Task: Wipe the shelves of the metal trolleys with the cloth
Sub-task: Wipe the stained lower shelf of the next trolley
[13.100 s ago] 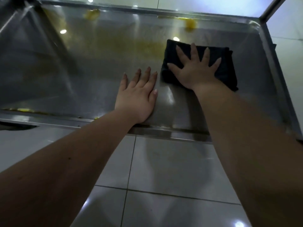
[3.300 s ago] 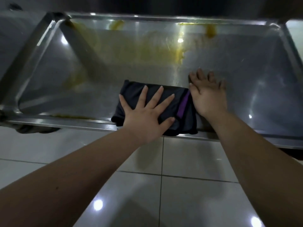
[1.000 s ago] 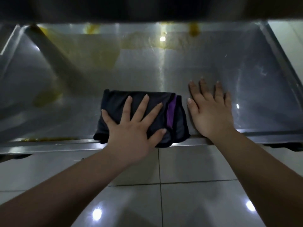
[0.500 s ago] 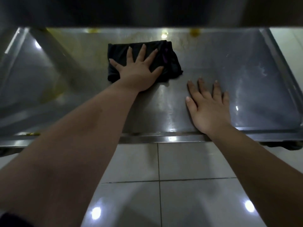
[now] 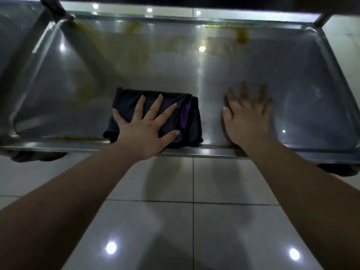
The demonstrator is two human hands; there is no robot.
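A low stainless steel trolley shelf (image 5: 224, 75) fills the upper half of the head view. A folded dark cloth (image 5: 128, 102) with a purple strip lies on it close to the front rim. My left hand (image 5: 145, 129) lies flat on the cloth with fingers spread, pressing it against the shelf. My right hand (image 5: 246, 117) rests flat on the bare metal to the right of the cloth, a small gap apart, fingers spread. Yellowish smears (image 5: 134, 28) run along the back of the shelf and down its left part.
The shelf's raised front rim (image 5: 204, 152) sits just under both wrists. A second metal surface (image 5: 11, 36) adjoins at the left. Trolley wheels (image 5: 37, 155) show under the front corners. Glossy white floor tiles (image 5: 192, 221) spread below.
My left hand has pulled the cloth from the back of the shelf to the front rim. My right hand has stayed flat in about the same place.
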